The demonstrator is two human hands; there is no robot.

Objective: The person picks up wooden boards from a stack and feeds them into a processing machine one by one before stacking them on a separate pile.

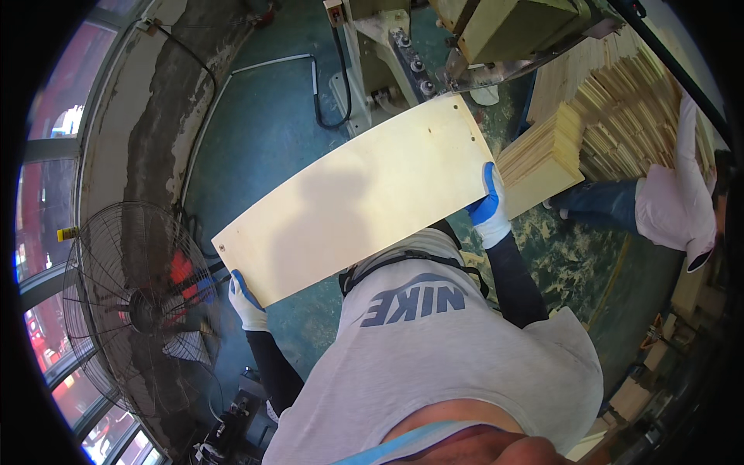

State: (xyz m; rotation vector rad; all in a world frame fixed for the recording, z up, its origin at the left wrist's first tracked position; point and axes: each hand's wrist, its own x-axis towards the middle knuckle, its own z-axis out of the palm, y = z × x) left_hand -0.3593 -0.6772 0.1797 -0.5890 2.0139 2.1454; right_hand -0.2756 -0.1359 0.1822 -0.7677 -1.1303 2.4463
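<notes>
A long pale wooden board (401, 168) is held up in front of my body, slanting upward to the right. Small dark knots or holes mark it near both ends, and a shadow falls across its middle. My left hand (249, 302), in a white and blue work glove, grips the board's lower left corner. At the right end, my right hand (489, 206) wears a matching glove and clasps the near corner, its blue thumb lying over the top face. The fingers beneath the board are mostly hidden.
A large caged fan (142, 311) stands at left by the windows. Ahead is a heavy machine (523, 29) with a metal bracket (415, 64). Stacked boards (540, 157) and a larger wood pile (628, 110) lie at right, where another person (662, 203) stands.
</notes>
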